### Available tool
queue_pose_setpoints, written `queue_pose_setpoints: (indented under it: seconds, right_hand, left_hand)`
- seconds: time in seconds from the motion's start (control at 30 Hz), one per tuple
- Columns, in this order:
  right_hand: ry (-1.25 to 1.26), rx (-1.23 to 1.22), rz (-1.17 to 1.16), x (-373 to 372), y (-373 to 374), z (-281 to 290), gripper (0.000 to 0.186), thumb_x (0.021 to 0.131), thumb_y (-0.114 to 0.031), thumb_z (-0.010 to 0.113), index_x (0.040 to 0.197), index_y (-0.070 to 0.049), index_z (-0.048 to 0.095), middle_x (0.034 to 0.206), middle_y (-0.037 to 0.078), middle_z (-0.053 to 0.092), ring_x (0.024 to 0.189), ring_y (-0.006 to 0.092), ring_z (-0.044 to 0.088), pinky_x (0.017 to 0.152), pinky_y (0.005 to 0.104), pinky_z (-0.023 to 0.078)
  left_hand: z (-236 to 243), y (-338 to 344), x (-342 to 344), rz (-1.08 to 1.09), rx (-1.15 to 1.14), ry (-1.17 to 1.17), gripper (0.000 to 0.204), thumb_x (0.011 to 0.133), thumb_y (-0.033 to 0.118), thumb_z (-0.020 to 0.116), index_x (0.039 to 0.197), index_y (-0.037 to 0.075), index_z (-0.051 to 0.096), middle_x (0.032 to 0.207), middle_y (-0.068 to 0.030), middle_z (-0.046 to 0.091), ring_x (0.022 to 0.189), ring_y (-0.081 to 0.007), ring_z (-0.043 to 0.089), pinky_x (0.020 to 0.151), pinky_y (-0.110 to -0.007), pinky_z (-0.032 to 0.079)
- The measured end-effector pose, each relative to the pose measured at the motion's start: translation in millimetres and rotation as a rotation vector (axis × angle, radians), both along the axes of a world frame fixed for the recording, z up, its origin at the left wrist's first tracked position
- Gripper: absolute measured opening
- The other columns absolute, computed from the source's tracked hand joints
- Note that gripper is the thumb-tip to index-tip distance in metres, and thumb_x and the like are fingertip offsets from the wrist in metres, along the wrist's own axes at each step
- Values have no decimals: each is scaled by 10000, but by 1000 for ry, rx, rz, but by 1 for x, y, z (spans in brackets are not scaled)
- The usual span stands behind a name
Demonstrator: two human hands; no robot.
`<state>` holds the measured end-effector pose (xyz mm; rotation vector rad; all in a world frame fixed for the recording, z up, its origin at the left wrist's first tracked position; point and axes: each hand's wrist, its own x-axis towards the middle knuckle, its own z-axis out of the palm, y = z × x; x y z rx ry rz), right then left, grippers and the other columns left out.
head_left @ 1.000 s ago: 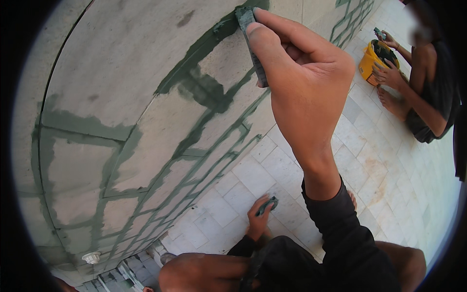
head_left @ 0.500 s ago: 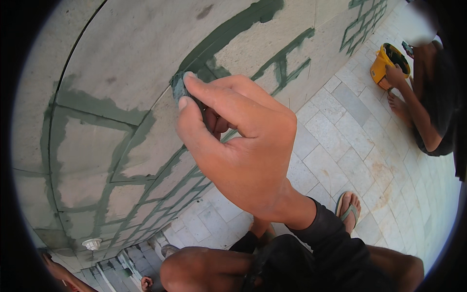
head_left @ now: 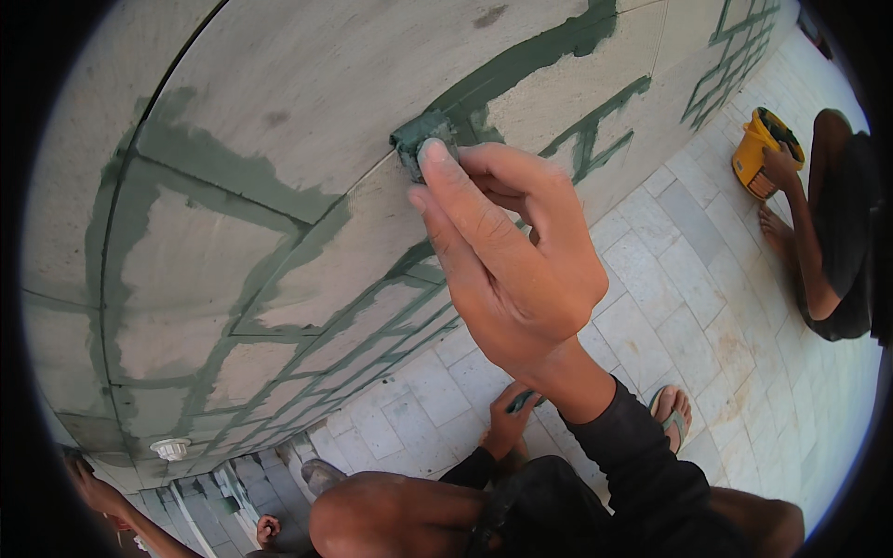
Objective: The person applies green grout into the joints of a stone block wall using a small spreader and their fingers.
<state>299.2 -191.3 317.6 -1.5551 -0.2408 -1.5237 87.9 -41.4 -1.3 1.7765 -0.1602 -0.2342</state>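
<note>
My right hand (head_left: pixel 521 246) is raised against the tiled wall (head_left: pixel 307 88), its thumb and fingers pinching a small dark green lump (head_left: pixel 423 139). Whether the lump is a pad or paste cannot be told. It presses on a joint between pale tiles, where wide green paste (head_left: pixel 521 70) is smeared along the seam. Lower down, by my knees, my left hand (head_left: pixel 507 420) is closed round a dark green thing (head_left: pixel 521 401), mostly hidden by its fingers and my right wrist.
At the right, another person's hand (head_left: pixel 779 166) is at a yellow bucket (head_left: pixel 744 160) holding green paste. Pale paving (head_left: pixel 642 307) runs below the wall. A white round fitting (head_left: pixel 171 450) sticks out of the wall at lower left. Another arm (head_left: pixel 116 502) reaches toward the wall there.
In the picture, my right hand and the green lump are farther right, as is the wall itself. My left hand now shows more, with the dark green thing in it.
</note>
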Motion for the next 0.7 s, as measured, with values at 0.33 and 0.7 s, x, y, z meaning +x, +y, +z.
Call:
queue_pose_setpoints:
  seconds: [0.33, 0.7]
  right_hand:
    - [264, 209, 173, -27, -15, 21, 369, 818, 109, 808, 1182, 55, 779, 886, 98, 721, 694, 94, 661, 615, 204, 521]
    - [212, 507, 370, -24, 32, 44, 233, 812, 75, 805, 1042, 55, 772, 812, 80, 701, 560, 86, 634, 497, 223, 469]
  left_hand:
    - [18, -19, -1, 180, -148, 135, 184, 1045, 95, 653, 1147, -44, 716, 1009, -115, 753, 957, -184, 694, 845, -340, 586]
    - [0, 5, -11, 77, -15, 69, 307, 1049, 219, 628, 1192, -41, 705, 1056, -142, 756, 969, -225, 706, 863, -377, 586]
